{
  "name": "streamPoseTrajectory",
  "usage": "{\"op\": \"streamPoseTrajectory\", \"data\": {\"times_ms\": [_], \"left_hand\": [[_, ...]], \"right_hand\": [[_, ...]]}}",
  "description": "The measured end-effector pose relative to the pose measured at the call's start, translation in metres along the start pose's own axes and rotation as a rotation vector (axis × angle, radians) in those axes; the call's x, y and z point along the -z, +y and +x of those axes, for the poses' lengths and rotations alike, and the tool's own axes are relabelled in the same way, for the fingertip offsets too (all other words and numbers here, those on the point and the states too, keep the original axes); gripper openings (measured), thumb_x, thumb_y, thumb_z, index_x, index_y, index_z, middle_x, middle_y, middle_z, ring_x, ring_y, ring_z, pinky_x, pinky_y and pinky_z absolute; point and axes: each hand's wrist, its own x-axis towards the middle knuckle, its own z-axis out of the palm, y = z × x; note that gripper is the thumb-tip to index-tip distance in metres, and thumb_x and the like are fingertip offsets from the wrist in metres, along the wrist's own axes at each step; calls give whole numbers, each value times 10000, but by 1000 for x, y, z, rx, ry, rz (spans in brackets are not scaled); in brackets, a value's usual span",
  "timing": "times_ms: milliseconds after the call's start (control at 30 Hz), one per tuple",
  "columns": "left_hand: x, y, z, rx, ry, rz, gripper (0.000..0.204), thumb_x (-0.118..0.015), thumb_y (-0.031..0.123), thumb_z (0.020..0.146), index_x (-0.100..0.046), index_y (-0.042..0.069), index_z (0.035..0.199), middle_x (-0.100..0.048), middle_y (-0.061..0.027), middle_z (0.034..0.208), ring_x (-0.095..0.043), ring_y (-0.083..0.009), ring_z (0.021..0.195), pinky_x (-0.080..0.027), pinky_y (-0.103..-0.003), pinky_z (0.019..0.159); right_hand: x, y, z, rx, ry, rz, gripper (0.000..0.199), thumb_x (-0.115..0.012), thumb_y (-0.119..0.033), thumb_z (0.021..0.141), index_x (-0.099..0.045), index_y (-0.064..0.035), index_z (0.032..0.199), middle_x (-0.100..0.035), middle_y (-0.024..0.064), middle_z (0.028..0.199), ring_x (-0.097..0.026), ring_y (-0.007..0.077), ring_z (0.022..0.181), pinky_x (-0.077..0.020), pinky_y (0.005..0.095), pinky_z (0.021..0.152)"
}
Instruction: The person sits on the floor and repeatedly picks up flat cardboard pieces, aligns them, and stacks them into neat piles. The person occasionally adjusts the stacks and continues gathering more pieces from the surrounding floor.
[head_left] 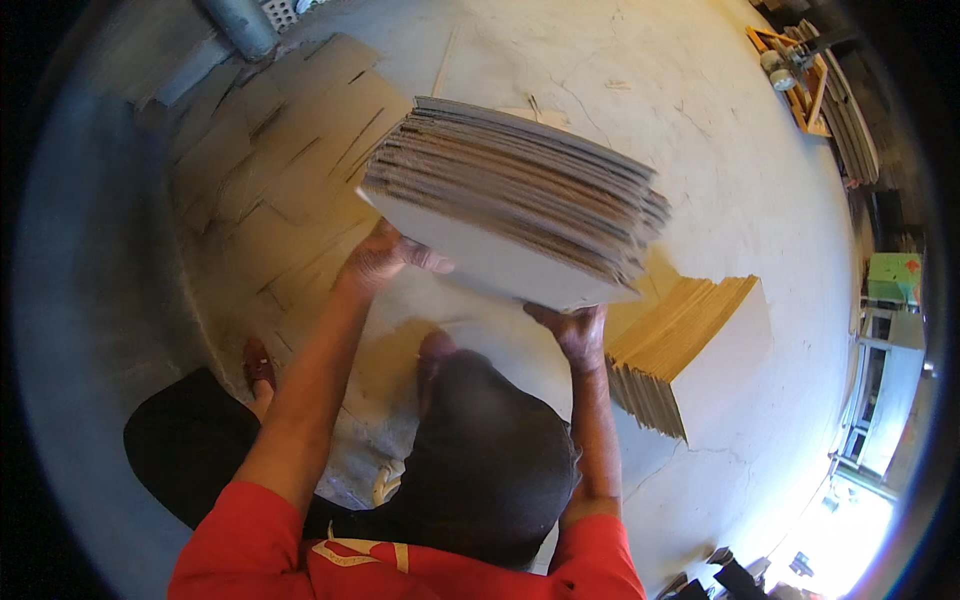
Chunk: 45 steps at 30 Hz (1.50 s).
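Left hand [390, 258] and right hand [575, 332], partly curled, grip the stack [480, 240]; tilting could slide loose sheets [560, 190] off beyond them.

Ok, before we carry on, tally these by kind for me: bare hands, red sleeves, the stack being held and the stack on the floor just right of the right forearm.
Bare hands: 2 (left hand, right hand)
Red sleeves: 2 (left sleeve, right sleeve)
Held stack: 1
Floor stack: 1
Total: 6
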Motion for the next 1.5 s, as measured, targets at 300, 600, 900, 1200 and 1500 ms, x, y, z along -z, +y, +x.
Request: {"op": "streamPoseTrajectory", "data": {"times_ms": [300, 600, 900, 1200, 1500], "left_hand": [[33, -63, 13, 198, -83, 500, 873, -852, 69, 513, -457, 35, 1291, -532, -91, 1239, -490, -217, 1137, -415, -356, 967], [-26, 21, 20, -120, -96, 544, 787, -799, 115, 488, -468, 21, 1196, -581, -119, 1104, -529, -229, 1065, -422, -361, 911], [-111, 3, 54, -105, -308, 1681, 489, -666, 35, 527, -463, -1, 970, -528, -221, 912, -519, -367, 879, -411, -435, 757], [-78, -81, 37, -289, -176, 1732, 388, -619, -22, 565, -463, 22, 918, -514, -155, 850, -524, -330, 828, -400, -415, 705], [-76, -81, 20, -227, -155, 1735, 644, -656, 2, 571, -431, -35, 1174, -507, -188, 1059, -511, -337, 953, -398, -450, 766]], "right_hand": [[-36, 90, -4, -28, -82, 95, 443, -760, -8, 663, -592, -19, 1073, -640, 89, 985, -587, 190, 886, -509, 326, 778], [-51, 83, -11, -254, 16, 643, 449, -706, -20, 722, -545, -7, 1140, -564, 122, 1116, -545, 245, 995, -477, 367, 856], [-86, 65, -57, -588, -254, 718, 418, -695, -48, 728, -558, 38, 1114, -649, 121, 961, -621, 203, 879, -511, 320, 777], [-85, 73, -165, -886, -136, 772, 391, -626, -65, 808, -535, 67, 1164, -654, 143, 969, -650, 195, 801, -542, 307, 662], [-66, 59, -147, -863, 176, 670, 410, -654, -124, 789, -557, 66, 1139, -642, 163, 1028, -647, 248, 865, -535, 336, 689]]}}
